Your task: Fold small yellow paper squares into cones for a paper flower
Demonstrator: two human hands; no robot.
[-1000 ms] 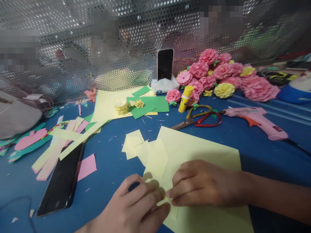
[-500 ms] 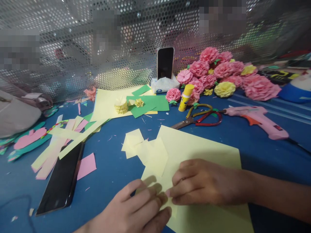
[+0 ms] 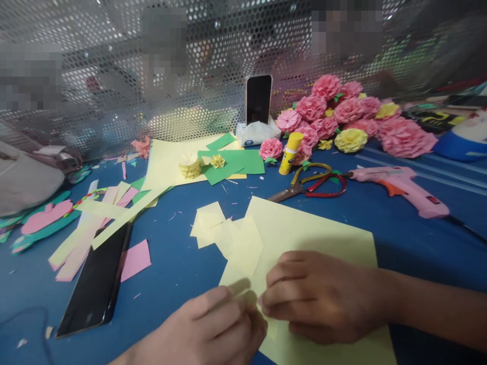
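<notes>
Your left fingers (image 3: pixel 228 317) are curled tight, their tips closed on the near left edge of the yellow sheet (image 3: pixel 312 233), where a small fold of paper stands up between the two hands. Your right fingers (image 3: pixel 281 296) are bent and bunched, tips meeting the left ones at that fold and pinching it; how the thumb sits under them is hard to tell. Your left hand (image 3: pixel 213 329) comes in from the near edge of the tabletop (image 3: pixel 175 274), knuckles up. Your right hand (image 3: pixel 323 296) lies across the sheet, forearm running off to the right.

The sheet lies flat near the front edge of the tabletop, right of the middle. A few small yellow squares (image 3: pixel 224 235) overlap its far left corner. A dark phone (image 3: pixel 97 284) lies face up near the left front, touching a fan of pale strips (image 3: pixel 95 223). Beyond the sheet lie scissors (image 3: pixel 308 187), with a pink glue gun (image 3: pixel 399 185) to their right and a glue stick (image 3: pixel 289 153) just behind. Paper flowers (image 3: pixel 342 116) are heaped at the far right edge, against the mesh wall (image 3: pixel 114 76).
</notes>
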